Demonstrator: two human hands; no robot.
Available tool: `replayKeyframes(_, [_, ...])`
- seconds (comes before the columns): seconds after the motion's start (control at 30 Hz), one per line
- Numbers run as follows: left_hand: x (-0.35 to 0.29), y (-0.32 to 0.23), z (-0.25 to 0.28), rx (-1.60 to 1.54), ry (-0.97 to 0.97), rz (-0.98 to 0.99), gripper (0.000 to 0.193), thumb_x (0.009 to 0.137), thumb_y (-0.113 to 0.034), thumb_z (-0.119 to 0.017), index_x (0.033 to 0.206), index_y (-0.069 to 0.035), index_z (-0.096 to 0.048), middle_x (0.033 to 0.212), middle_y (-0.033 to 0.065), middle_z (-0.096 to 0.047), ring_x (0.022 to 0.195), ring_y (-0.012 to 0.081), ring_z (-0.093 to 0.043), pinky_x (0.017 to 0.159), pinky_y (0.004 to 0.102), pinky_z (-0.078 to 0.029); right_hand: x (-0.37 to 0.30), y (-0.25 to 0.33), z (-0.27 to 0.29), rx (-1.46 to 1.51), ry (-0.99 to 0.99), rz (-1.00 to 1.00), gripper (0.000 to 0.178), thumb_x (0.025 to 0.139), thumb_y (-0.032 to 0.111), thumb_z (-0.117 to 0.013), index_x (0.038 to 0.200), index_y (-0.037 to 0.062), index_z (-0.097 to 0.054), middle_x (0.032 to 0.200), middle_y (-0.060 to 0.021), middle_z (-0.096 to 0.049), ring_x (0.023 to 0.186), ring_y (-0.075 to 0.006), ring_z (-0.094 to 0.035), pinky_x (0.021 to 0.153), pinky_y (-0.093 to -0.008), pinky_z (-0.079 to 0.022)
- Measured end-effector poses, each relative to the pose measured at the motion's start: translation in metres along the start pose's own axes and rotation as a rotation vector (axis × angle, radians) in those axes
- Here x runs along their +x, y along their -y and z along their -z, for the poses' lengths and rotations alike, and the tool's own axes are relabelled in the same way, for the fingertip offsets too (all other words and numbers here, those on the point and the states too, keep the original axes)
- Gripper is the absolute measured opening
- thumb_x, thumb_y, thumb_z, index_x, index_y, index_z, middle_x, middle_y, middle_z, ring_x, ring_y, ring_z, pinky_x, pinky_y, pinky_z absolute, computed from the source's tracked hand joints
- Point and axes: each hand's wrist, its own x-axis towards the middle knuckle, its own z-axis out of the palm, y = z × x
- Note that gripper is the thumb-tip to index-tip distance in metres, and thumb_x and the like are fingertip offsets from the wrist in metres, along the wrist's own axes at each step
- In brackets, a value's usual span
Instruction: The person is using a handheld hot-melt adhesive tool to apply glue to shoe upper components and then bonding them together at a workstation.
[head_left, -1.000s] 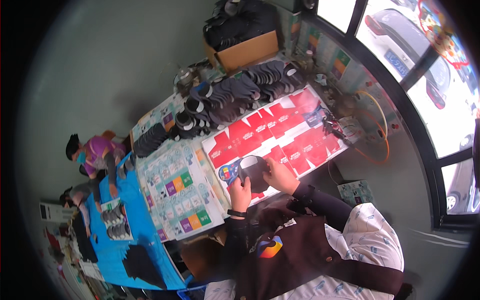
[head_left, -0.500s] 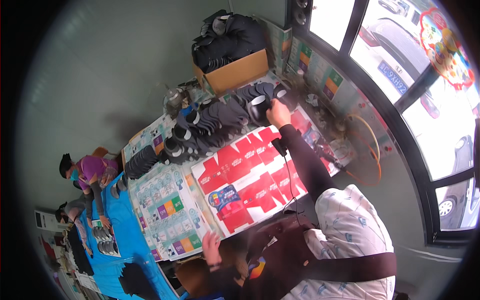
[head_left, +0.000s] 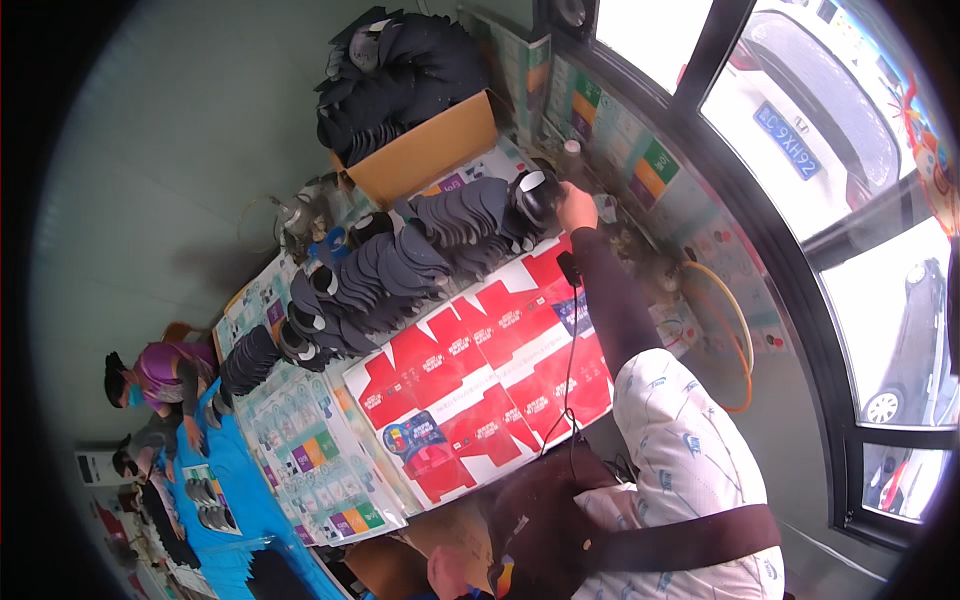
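My right hand [head_left: 577, 208] is at the right end of a long row of dark curved pads, its fingers closed on the end pad [head_left: 540, 198], a black piece with a white patch. The stacked dark grey pads [head_left: 460, 210] overlap along the back of the table, leaning on each other. My left hand [head_left: 447, 572] is low near my apron, below the table's front edge. Motion smears its fingers, and nothing can be made out in it. A red and white printed sheet [head_left: 480, 400] lies flat in front of the row.
A cardboard box [head_left: 425, 150] heaped with dark pieces stands behind the row. A black cable [head_left: 572, 350] hangs from my right wrist. At the right is a yellow hose [head_left: 735, 300] by the window. Two people work at a blue-covered table [head_left: 225, 470] on the left.
My right hand has brought the black pad to the end of the row. My left hand has dropped lower, toward the apron. The whole view has shifted.
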Motion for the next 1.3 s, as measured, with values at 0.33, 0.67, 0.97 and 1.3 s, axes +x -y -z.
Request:
replayKeyframes(0.33, [0.01, 0.023, 0.016, 0.187, 0.158, -0.232, 0.034, 0.104, -0.014, -0.055, 0.134, 0.001, -0.057, 0.127, 0.0169, -0.064, 0.114, 0.027, -0.064, 0.099, 0.0384, -0.054, 0.017, -0.028, -0.06, -0.173, 0.062, -0.114, 0.041, 0.085, 0.021, -0.071, 0.121, 0.0053, -0.062, 0.125, -0.0242, -0.06, 0.114, -0.0446, -0.061, 0.095, -0.0506, -0.053])
replayKeyframes(0.67, [0.045, 0.057, 0.06, -0.587, 0.57, 0.024, 0.031, 0.102, -0.025, -0.06, 0.127, -0.007, -0.061, 0.106, 0.0082, -0.068, 0.093, 0.0196, -0.066, 0.078, 0.0317, -0.055, 0.006, -0.03, -0.08, -0.187, 0.259, -0.026, 0.044, 0.073, 0.029, -0.073, 0.105, -0.0012, -0.07, 0.107, -0.0286, -0.07, 0.106, -0.0463, -0.066, 0.091, -0.0527, -0.055])
replayKeyframes(0.97, [0.002, 0.044, 0.069, -0.28, -0.06, -0.16, 0.035, 0.103, -0.026, -0.061, 0.129, -0.003, -0.062, 0.116, 0.0112, -0.07, 0.102, 0.0211, -0.07, 0.09, 0.0316, -0.056, -0.249, 0.157, 0.077, 1.152, 0.808, -0.232, 0.028, 0.105, 0.028, -0.052, 0.121, 0.0065, -0.063, 0.086, 0.0014, -0.062, 0.073, -0.0069, -0.057, 0.062, -0.0208, -0.041])
replayKeyframes(1.3, [0.028, 0.091, 0.164, -0.423, -0.086, -0.171, 0.029, 0.103, -0.029, -0.061, 0.124, -0.008, -0.065, 0.108, 0.0046, -0.07, 0.094, 0.0157, -0.068, 0.084, 0.0298, -0.055, -0.528, 0.464, 0.28, 1.897, 2.266, 0.658, 0.046, 0.099, 0.034, -0.06, 0.123, -0.0025, -0.045, 0.066, -0.0019, -0.056, 0.053, -0.0069, -0.048, 0.047, -0.0216, -0.03])
